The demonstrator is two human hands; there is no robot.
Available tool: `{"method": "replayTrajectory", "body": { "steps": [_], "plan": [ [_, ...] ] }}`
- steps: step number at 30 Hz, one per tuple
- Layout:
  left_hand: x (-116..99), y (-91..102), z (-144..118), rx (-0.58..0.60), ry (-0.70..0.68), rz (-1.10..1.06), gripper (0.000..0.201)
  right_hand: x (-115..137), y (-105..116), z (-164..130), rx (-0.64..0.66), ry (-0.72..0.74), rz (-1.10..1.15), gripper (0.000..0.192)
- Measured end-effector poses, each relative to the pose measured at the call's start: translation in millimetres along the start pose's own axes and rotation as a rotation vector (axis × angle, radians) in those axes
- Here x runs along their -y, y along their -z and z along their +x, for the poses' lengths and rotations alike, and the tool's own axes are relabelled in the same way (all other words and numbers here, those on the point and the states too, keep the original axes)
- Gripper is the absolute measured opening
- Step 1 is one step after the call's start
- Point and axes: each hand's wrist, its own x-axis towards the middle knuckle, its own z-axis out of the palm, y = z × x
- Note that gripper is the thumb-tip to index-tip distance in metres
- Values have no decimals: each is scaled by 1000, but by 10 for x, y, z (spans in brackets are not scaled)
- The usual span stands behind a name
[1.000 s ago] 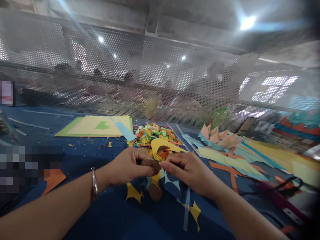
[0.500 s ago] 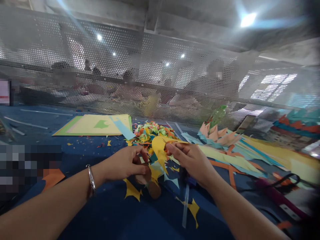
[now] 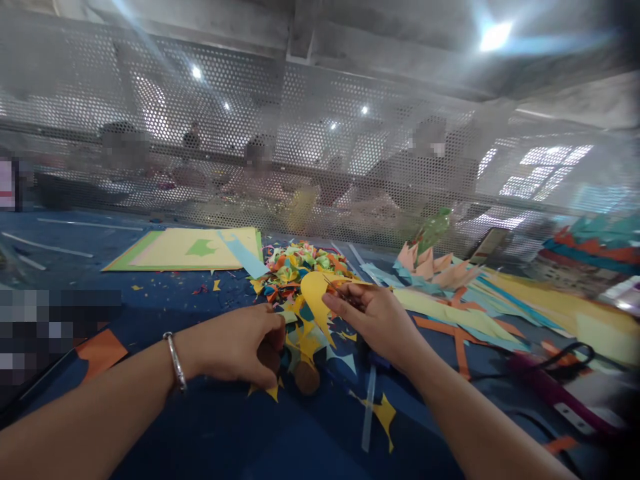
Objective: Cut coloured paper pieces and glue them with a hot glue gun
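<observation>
Over the dark blue table, my left hand (image 3: 245,350) has its thumb apart from its curled fingers. Its thumb tip is at a yellow paper scrap (image 3: 273,392), mostly hidden beneath it. Beside it lies a brown round piece (image 3: 307,379). My right hand (image 3: 373,317) is closed in a pinch around a thin pointed metal tool (image 3: 331,285), whose kind I cannot make out. At its fingertips stands a yellow rounded paper piece (image 3: 313,291); whether the fingers also grip it is unclear. Yellow and pale blue paper cuttings (image 3: 305,337) lie between the hands.
A heap of colourful paper scraps (image 3: 300,257) lies behind the hands. Stacked paper sheets (image 3: 165,250) are at the left, an orange piece (image 3: 103,353) nearer. Right stand peach paper points (image 3: 430,263), a green bottle (image 3: 435,230) and a purple tool (image 3: 555,393). Perforated metal panels (image 3: 220,160) rise behind.
My left hand has moved left and down, away from the yellow pieces, and its thumb and fingers have spread. My right hand has shifted slightly left towards the yellow rounded paper.
</observation>
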Motion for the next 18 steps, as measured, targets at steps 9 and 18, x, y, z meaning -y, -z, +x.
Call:
{"method": "replayTrajectory", "body": {
  "steps": [9,18],
  "plan": [
    [77,133,-30,-130,160,56,22,-18,-21,-3,-16,24,-44,34],
    [-156,-376,217,-495,9,-245,88,76,-82,-19,52,56,141,23]
  ]
}}
